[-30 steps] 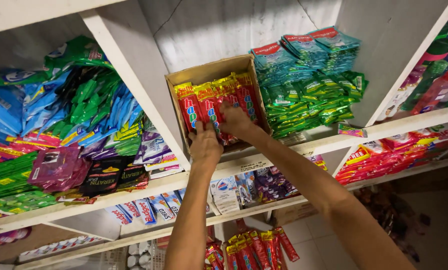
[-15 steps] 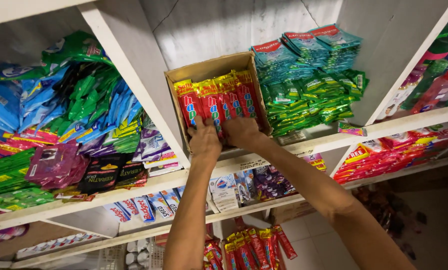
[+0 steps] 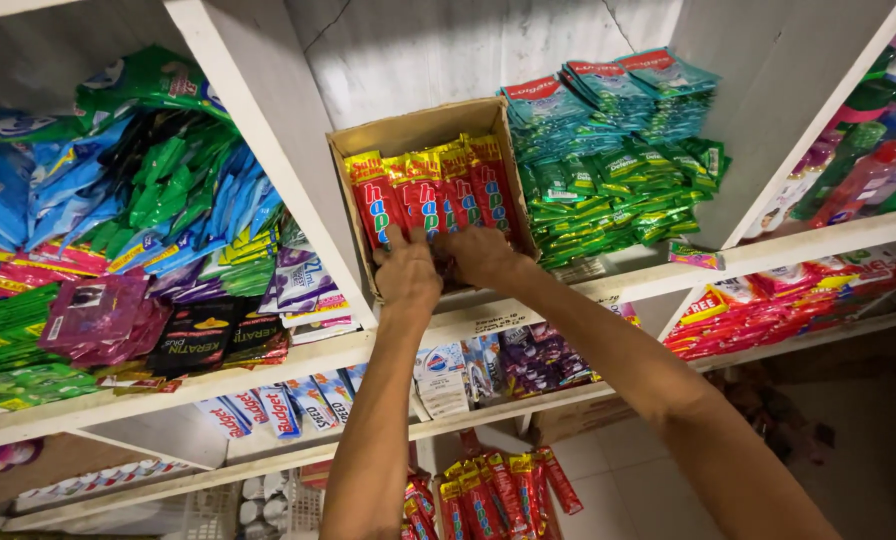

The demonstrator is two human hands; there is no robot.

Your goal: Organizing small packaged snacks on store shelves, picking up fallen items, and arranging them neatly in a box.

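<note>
An open cardboard box (image 3: 416, 127) stands on a white shelf, packed with a row of upright red and yellow sachets (image 3: 430, 195). My left hand (image 3: 406, 274) reaches up into the box's front, fingers on the lower ends of the left sachets. Beside it, my right hand (image 3: 481, 256) presses on the lower ends of the right sachets. Both hands touch the packets; whether either one grips a packet is hidden by the fingers.
Green and teal sachet stacks (image 3: 618, 160) fill the space right of the box. A slanted white divider (image 3: 268, 140) separates blue, green and purple sachets (image 3: 148, 220) on the left. Lower shelves hold more packets, and red sachets (image 3: 498, 495) hang below.
Both hands have slid down from the middle of the sachets toward the box's front edge. The sachets now stand in a neater row.
</note>
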